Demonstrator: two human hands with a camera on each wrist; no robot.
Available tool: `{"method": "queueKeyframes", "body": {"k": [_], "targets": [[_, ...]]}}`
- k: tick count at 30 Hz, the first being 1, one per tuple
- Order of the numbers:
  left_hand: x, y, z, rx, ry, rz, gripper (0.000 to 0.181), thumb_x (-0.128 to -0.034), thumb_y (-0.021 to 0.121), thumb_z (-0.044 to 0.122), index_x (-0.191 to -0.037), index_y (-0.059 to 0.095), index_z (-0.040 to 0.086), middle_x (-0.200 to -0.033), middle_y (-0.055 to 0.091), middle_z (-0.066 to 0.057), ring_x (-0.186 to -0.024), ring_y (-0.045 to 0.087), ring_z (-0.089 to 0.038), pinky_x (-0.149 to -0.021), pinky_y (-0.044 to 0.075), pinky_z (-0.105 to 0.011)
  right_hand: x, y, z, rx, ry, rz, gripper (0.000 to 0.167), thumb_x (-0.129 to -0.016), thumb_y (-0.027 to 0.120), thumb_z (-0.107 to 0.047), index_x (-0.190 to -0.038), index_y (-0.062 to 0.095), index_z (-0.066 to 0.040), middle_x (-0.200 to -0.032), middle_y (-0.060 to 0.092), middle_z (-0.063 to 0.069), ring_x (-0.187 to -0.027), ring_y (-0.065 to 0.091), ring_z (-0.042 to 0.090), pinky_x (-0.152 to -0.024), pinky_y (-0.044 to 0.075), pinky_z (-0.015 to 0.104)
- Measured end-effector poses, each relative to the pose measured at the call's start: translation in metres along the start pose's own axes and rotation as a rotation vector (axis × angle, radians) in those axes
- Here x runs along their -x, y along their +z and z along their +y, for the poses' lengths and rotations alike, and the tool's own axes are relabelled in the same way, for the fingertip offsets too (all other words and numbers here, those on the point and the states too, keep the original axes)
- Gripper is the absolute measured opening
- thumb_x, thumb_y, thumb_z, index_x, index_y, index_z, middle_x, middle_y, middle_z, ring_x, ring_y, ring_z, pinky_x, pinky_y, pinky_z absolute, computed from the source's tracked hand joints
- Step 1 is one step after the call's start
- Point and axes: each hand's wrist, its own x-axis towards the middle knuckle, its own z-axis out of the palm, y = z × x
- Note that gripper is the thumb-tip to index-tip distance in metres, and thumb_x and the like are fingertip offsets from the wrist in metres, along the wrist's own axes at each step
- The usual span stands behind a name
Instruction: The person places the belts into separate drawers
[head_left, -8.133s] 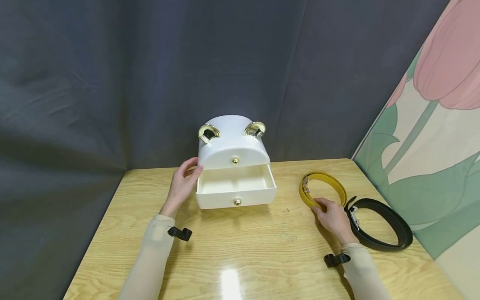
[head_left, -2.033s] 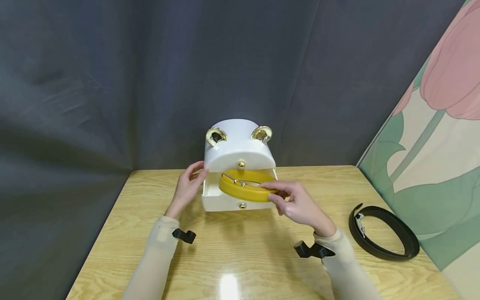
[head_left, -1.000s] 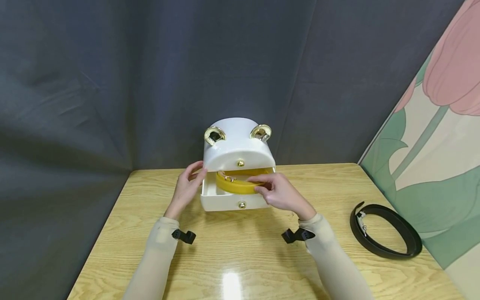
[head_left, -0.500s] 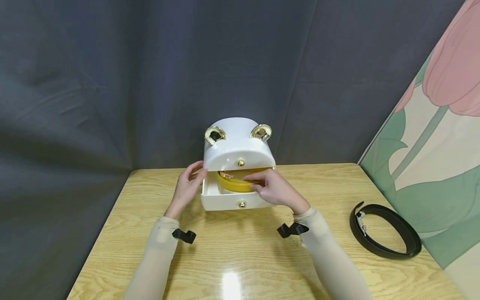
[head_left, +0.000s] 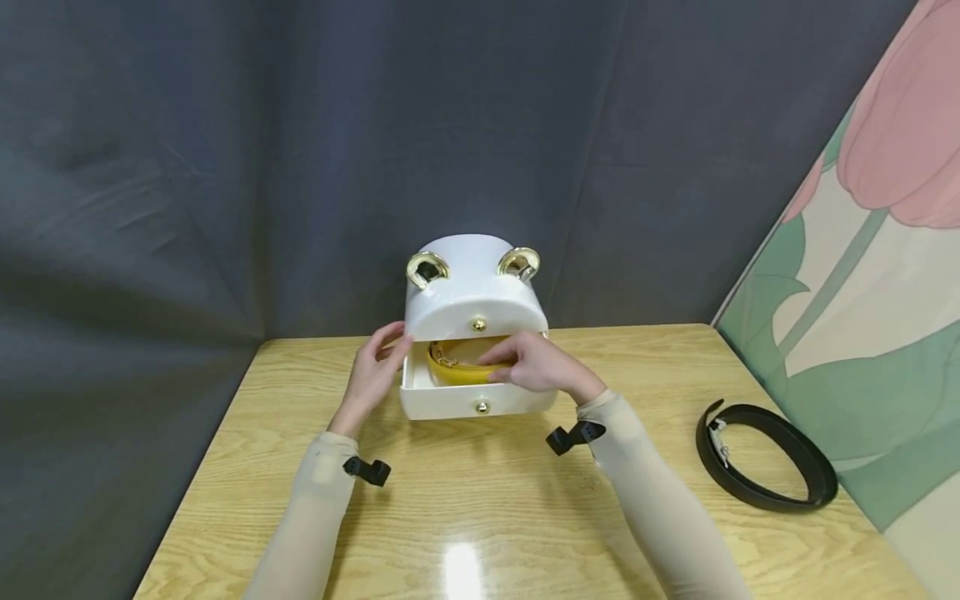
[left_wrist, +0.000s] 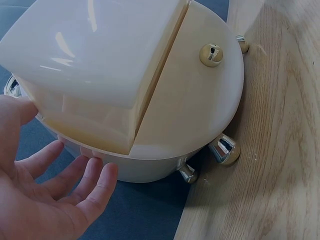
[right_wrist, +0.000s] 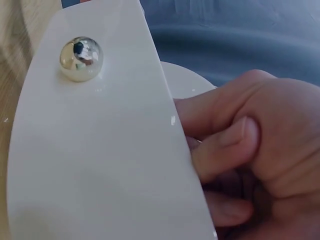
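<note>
A white rounded cabinet (head_left: 472, 287) with gold-rimmed ears and gold knobs stands at the back of the table, its lower drawer (head_left: 442, 406) pulled out. Inside that drawer sits a coiled yellow belt (head_left: 453, 377) with a metal buckle. My right hand (head_left: 534, 364) reaches over the drawer front and pinches the belt's right side; in the right wrist view the drawer front (right_wrist: 100, 140) hides the belt and fingertips. My left hand (head_left: 371, 375) rests against the cabinet's left side, thumb near the front edge, fingers (left_wrist: 100, 192) loosely bent.
A coiled black belt (head_left: 821, 479) with a silver buckle lies on the wooden table (head_left: 465, 483) at the right. Behind the cabinet hangs a dark curtain (head_left: 450, 125). A tulip-patterned panel (head_left: 862, 333) borders the table's right side.
The yellow belt went from the table at the right to above the drawer, then lowered into it in my right hand. My left hand stays at the cabinet's side.
</note>
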Motion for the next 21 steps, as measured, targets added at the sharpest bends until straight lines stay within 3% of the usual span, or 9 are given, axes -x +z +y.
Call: {"method": "queueKeyframes", "body": {"k": [7, 13, 21], "targets": [[-0.001, -0.001, -0.001, -0.003, -0.006, 0.009, 0.054, -0.1116, 0.057, 0.035, -0.158, 0.049, 0.008, -0.160, 0.052, -0.017, -0.141, 0.056, -0.038, -0.110, 0.056, -0.047, -0.010, -0.005, 0.002, -0.079, 0.052, -0.122, 0.026, -0.093, 0.075, -0.001, -0.118, 0.081, -0.003, -0.117, 0.081, 0.010, -0.107, 0.075, 0.017, -0.095, 0.061, 0.031], [-0.003, -0.004, 0.001, -0.016, -0.009, 0.016, 0.055, -0.1115, 0.057, 0.037, -0.158, 0.048, 0.010, -0.160, 0.052, -0.016, -0.141, 0.056, -0.036, -0.108, 0.056, -0.044, -0.023, -0.007, 0.006, -0.128, 0.088, -0.230, 0.032, -0.092, 0.067, 0.007, -0.122, 0.078, 0.001, -0.118, 0.081, 0.014, -0.113, 0.076, 0.022, -0.101, 0.061, 0.034], [0.000, -0.005, -0.002, -0.014, -0.022, 0.012, 0.054, -0.1117, 0.057, 0.036, -0.159, 0.048, 0.010, -0.160, 0.052, -0.016, -0.142, 0.056, -0.036, -0.105, 0.057, -0.037, -0.035, 0.004, 0.016, -0.189, 0.081, -0.327, 0.031, -0.094, 0.063, 0.010, -0.122, 0.076, 0.006, -0.117, 0.080, 0.017, -0.112, 0.078, 0.025, -0.097, 0.061, 0.027]]}}
